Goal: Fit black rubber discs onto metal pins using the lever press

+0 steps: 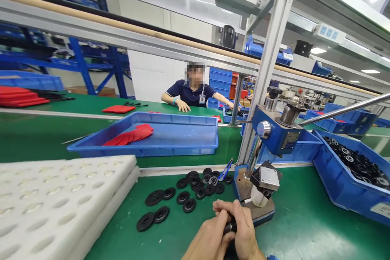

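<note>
My left hand (210, 235) and my right hand (245, 227) are closed together around a small black cylindrical part (230, 227), low in the view. Most of that part is hidden by the fingers, so its exact kind does not show. Just beyond my fingertips stands a blue hand-lever press (269, 130), with a metal block and white fixture (266, 180) on its base. Left of the press, several black round discs (183, 197) lie loose on the green mat. A pair of blue-handled tweezers or snips (226, 170) rests beside them.
A white foam tray with round holes (70, 195) fills the left. Behind it is a blue tray (183, 124) with a red cloth-like item (131, 135). A blue bin (335, 187) of black parts stands right. Across the bench sits a co-worker (195, 93).
</note>
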The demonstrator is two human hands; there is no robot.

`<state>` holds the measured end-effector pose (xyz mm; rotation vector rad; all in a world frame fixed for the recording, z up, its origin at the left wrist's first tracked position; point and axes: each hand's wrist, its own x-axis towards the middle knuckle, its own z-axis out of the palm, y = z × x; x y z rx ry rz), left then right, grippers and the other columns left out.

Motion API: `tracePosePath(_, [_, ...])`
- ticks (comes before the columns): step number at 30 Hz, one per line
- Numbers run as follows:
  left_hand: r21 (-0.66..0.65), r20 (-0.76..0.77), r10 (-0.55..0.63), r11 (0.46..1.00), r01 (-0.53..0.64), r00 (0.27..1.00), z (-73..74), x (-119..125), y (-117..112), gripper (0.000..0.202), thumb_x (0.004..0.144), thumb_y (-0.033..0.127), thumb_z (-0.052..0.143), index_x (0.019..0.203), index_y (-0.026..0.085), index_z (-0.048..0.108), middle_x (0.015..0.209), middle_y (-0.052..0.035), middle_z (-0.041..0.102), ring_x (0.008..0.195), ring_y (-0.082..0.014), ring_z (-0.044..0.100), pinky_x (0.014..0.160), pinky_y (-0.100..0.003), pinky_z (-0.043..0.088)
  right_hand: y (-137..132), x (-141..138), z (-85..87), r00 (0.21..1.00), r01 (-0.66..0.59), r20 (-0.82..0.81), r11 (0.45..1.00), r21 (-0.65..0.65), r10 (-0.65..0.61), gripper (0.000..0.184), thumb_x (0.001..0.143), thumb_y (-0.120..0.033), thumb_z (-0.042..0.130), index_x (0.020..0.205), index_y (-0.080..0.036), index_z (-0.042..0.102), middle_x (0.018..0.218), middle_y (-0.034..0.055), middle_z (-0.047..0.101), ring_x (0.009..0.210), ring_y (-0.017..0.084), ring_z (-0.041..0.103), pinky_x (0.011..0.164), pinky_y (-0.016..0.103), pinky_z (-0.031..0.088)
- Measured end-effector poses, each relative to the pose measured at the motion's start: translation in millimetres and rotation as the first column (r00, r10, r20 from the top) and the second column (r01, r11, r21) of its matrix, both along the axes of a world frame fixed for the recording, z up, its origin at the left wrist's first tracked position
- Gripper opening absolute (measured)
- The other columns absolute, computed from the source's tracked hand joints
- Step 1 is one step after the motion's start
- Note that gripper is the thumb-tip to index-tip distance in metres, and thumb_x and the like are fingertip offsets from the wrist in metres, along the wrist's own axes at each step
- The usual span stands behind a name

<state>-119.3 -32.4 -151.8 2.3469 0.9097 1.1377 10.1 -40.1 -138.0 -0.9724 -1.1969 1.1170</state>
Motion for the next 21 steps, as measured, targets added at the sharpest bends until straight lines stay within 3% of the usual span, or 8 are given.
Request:
tracePosePath(3, [-0.018,-0.009,0.042,0.999,-0.042,0.999,7.9,-1,-9,0.010,0.095,0.021,0.047,0.100,0.023,0.054,0.089,-0.0089,0.072,0.081,-0.0245,0.071,0.071,-0.029,0.054,-3,1,-1.7,1.000,0.025,-0.004,1.000,-0.013,-0.025,0.066,0.096,-0.071,0.042,0.107,-0.020,0.081,0.114,0.0124,0.076,0.110,0.030,0.070,0.104,0.045,0.050])
tracePosePath(10, [-0.053,-0.055,0.094,0.994,-0.097,0.994,8.4,1,-14,0.022,0.090,0.014,0.050,0.110,0.023,0.055,0.104,-0.0102,0.074,0.089,-0.0255,0.070,0.078,-0.032,0.053,-4,2,0.8,0.999,0.028,0.026,0.999,0.024,-0.029,0.062,0.098,-0.067,0.042,0.107,-0.020,0.081,0.114,0.0108,0.077,0.109,0.029,0.071,0.103,0.044,0.052])
tracePosePath(16, [-0.094,-0.022,0.057,0.994,-0.059,0.998,26.6,-3,-14,0.020,0.091,0.018,0.052,0.110,0.024,0.054,0.106,-0.0097,0.074,0.091,-0.0263,0.070,0.079,-0.033,0.053,7,6,1.0,0.999,-0.038,0.013,0.999,0.033,0.037,0.060,0.099,-0.065,0.041,0.111,-0.021,0.080,0.116,0.0113,0.076,0.114,0.030,0.069,0.106,0.046,0.051])
tracePosePath(21, [-0.149,0.030,0.093,0.985,-0.088,0.995,38.5,-10,-16,0.015,0.094,0.023,0.050,0.108,0.022,0.056,0.101,-0.0073,0.071,0.087,-0.0216,0.067,0.079,-0.032,0.053,7,7,11.1,0.992,-0.097,-0.069,0.981,0.166,0.109,0.055,0.102,-0.058,0.039,0.127,-0.021,0.072,0.129,0.0117,0.070,0.125,0.029,0.063,0.112,0.048,0.046])
